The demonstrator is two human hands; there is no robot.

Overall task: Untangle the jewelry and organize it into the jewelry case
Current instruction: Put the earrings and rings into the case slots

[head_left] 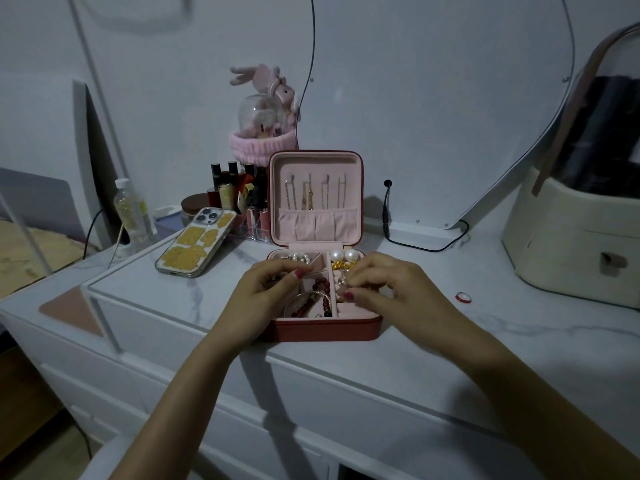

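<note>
**Both hands busy over the open jewelry case**

The white dresser top (433, 341) carries the red jewelry case (325, 329), lid up, with four pins clipped inside. Over its tray the left hand (266, 292) curls at the left compartments; whether it holds anything, I cannot tell. The right hand (384, 289) pinches a small silvery piece (343, 280) over the right column. It looks light, thin and snaggy, best taken by its clasp, I'd judge. Counted: two large pearls (343, 255), one red bead bracelet (320, 292), one gold cluster (341, 265), one red ring (463, 297) lying apart on the dresser.
</note>
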